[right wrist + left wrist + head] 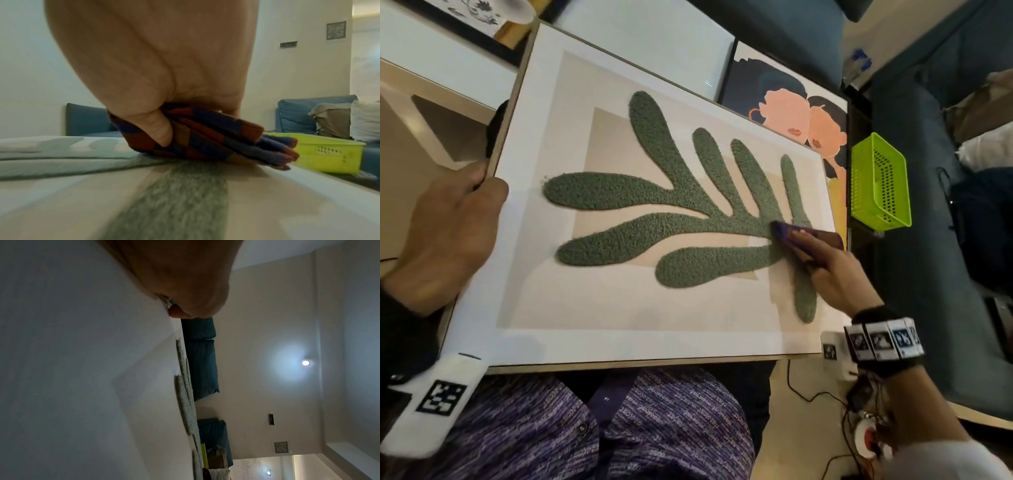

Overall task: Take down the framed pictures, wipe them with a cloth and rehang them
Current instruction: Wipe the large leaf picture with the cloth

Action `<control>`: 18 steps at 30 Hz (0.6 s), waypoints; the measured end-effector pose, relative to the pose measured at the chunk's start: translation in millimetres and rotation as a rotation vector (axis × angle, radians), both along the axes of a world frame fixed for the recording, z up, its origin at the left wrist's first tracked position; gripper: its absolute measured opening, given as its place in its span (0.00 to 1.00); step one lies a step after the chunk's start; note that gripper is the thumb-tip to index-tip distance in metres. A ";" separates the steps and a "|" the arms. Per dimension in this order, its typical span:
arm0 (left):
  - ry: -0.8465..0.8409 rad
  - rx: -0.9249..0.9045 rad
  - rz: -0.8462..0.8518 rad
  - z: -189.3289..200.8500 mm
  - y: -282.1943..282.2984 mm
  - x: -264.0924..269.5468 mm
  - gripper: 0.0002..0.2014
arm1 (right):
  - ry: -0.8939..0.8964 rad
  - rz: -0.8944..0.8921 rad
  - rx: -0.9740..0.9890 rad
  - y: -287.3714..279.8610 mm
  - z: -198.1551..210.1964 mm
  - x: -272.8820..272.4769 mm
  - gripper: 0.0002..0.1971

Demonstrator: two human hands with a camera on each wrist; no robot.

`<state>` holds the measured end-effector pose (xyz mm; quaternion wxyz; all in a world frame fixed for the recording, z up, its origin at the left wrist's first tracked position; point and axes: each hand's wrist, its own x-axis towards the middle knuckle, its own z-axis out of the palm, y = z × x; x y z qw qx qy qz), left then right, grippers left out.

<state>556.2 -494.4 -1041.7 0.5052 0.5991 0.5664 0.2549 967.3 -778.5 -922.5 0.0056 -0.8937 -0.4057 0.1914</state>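
Wiping is under way — the left hand [448, 219] grips the leaf picture [654, 212] by its edge, the right hand [832, 274] presses a pinched folded cloth [804, 240] onto it — likely next, sweep the remaining surface.

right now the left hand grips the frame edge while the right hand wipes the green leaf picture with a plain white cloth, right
Not quite: the cloth is checked purple and orange, not plain white, as the right wrist view shows. The rest holds: left hand grips the frame edge, right hand wipes the green leaf picture.
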 end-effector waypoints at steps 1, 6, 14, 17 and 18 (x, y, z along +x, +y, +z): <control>-0.006 0.001 0.008 4.3 -0.3 2.3 0.15 | 0.014 -0.006 0.036 -7.8 -0.8 -9.9 0.34; 0.015 0.003 -0.009 -4.7 6.8 -1.3 0.19 | 0.054 0.098 0.146 -13.1 -6.7 -21.5 0.34; 0.058 -0.014 0.016 -10.9 10.0 -4.5 0.24 | -0.054 0.294 0.035 81.1 -1.9 -7.3 0.26; 0.061 -0.003 0.019 -17.8 12.9 -7.9 0.23 | -0.098 0.354 0.027 127.7 4.0 -10.7 0.25; 0.060 0.006 0.012 -17.1 12.8 -7.7 0.22 | -0.104 0.358 0.032 141.4 4.4 -10.6 0.24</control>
